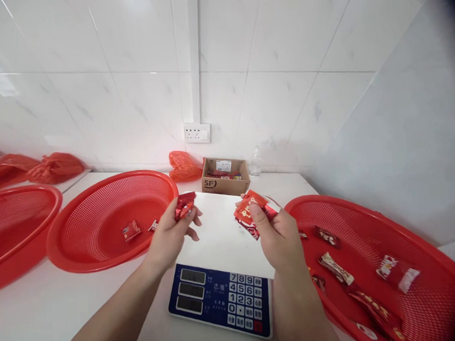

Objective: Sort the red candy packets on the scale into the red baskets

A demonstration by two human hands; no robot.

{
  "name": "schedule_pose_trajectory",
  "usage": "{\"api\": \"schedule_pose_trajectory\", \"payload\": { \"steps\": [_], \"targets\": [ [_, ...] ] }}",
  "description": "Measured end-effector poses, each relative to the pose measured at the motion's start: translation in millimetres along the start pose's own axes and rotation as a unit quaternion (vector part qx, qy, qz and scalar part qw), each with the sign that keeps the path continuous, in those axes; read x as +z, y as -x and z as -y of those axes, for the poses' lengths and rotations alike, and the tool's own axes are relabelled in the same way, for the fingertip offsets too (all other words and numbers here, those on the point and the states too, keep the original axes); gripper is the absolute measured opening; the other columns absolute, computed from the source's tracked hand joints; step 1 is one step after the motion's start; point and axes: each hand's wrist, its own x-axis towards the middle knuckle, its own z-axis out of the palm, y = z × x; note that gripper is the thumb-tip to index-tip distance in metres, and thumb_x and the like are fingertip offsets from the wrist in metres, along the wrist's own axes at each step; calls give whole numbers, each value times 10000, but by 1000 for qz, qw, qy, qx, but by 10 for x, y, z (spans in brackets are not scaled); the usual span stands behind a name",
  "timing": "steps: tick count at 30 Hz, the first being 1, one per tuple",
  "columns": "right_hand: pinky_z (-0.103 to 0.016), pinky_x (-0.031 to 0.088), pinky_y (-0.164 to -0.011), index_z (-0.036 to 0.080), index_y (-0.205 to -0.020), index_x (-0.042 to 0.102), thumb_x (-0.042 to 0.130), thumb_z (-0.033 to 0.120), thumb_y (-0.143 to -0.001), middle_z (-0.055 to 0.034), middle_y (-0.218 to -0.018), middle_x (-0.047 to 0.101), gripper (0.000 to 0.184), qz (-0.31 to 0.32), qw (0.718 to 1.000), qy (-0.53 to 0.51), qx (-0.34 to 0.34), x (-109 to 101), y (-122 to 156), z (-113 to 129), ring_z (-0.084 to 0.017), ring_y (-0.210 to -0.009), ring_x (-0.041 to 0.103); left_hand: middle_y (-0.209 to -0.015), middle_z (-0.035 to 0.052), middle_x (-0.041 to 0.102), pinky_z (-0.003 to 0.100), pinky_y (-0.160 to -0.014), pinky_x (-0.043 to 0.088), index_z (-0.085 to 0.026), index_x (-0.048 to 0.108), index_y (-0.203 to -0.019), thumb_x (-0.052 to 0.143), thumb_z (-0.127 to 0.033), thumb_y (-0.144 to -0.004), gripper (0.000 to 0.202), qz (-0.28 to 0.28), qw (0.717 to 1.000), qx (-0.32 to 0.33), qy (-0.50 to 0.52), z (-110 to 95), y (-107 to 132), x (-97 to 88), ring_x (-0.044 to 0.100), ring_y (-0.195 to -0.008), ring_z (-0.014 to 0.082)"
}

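My left hand (175, 226) is closed around a dark red candy packet (184, 205), held over the left edge of the digital scale (221, 298). In my right hand (276, 231) are several red and orange candy packets (249, 210), pinched under the thumb above the right side of the white weighing plate (216, 242). Both hands are apart from the plate. Below them, the scale's blue panel shows three dark displays and a keypad. Left of the scale stands a red basket (88, 211) with a red packet (130, 230) and a smaller, partly hidden packet in it.
At right, another red basket (339, 203) holds several wrapped snacks (336, 267). A cardboard box (225, 186) with packets stands behind the scale, beside a red plastic bag (185, 166) and a clear bottle (255, 163). A third basket (26, 194) and tied red bags (55, 168) are far left.
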Motion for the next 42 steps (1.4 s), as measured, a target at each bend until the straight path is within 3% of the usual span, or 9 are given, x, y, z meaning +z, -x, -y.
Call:
{"api": "schedule_pose_trajectory", "payload": {
  "steps": [4, 8, 13, 15, 19, 23, 31, 35, 42],
  "targets": [
    [-317, 525, -663, 188, -934, 730, 596, 438, -883, -25, -760, 709, 289, -44, 999, -9, 0, 8, 37, 59, -203, -726, 659, -898, 51, 613, 251, -517, 506, -207, 567, -1129, 543, -307, -849, 298, -68, 978, 9, -196, -66, -76, -405, 601, -751, 186],
    [-326, 533, -702, 201, -987, 728, 588, 406, -895, -20, -771, 696, 265, -13, 999, -4, -29, 27, 25, 51, -202, -764, 655, -1182, 129, 637, 436, -812, 533, -237, 438, -1375, 440, -195, -855, 521, -78, 883, -7, -462, -66, -122, -768, 642, -1008, 306],
    [-266, 515, -633, 202, -971, 711, 578, 376, -905, -2, -740, 683, 229, 38, 998, 0, -42, 60, 0, 14, -162, -702, 642, -1507, 174, 377, 606, -1103, 297, -152, 329, -1468, 383, -143, -840, 631, -33, 812, 60, -580, 0, -132, -858, 229, -1447, 379],
    [-256, 507, -618, 206, -956, 707, 580, 377, -905, 1, -757, 697, 219, 56, 998, -2, -36, 94, 15, 22, -153, -683, 638, -1510, 163, 377, 577, -1121, 292, -156, 375, -1436, 391, -184, -876, 561, -21, 836, 84, -543, -1, -92, -759, 219, -1456, 354],
    [-275, 525, -716, 209, -978, 693, 585, 340, -907, -9, -839, 703, 184, 101, 993, -7, -56, 203, 77, 46, -161, -774, 651, -1177, 117, 642, 416, -943, 492, -191, 521, -1258, 461, -391, -946, 376, 97, 927, 93, -349, -66, 49, -443, 603, -1108, 260],
    [-278, 517, -794, 220, -985, 683, 547, 316, -940, -31, -935, 654, 172, 144, 982, -18, -119, 301, 122, 51, -161, -886, 634, -889, 51, 665, 268, -732, 512, -167, 611, -996, 505, -398, -949, 258, 225, 950, 109, -188, -122, 156, -144, 623, -815, 164],
    [-229, 369, -520, 208, -637, 399, 353, 405, -1011, 28, -589, 456, 425, 140, 985, 19, -100, 289, 92, 28, -114, -551, 471, -688, -2, 613, 193, -627, 451, -164, 631, -748, 548, -387, -942, 307, 116, 977, 130, -120, -60, 184, -125, 546, -654, 102],
    [-231, 298, -471, 223, -612, 322, 354, 446, -993, 46, -523, 385, 442, 105, 990, 44, -81, 271, 84, 2, -107, -485, 392, -590, -18, 574, 182, -597, 468, -171, 595, -657, 644, -480, -862, 374, -16, 998, 47, 33, -41, 109, -283, 547, -594, 99],
    [-229, 317, -486, 218, -608, 359, 372, 489, -972, 40, -528, 439, 454, 58, 996, 54, -38, 221, 85, 35, -111, -497, 412, -699, -20, 598, 168, -517, 485, -180, 623, -869, 617, -274, -888, 96, -146, 951, -101, 254, -41, -58, -491, 565, -569, 91]
  ]
}}
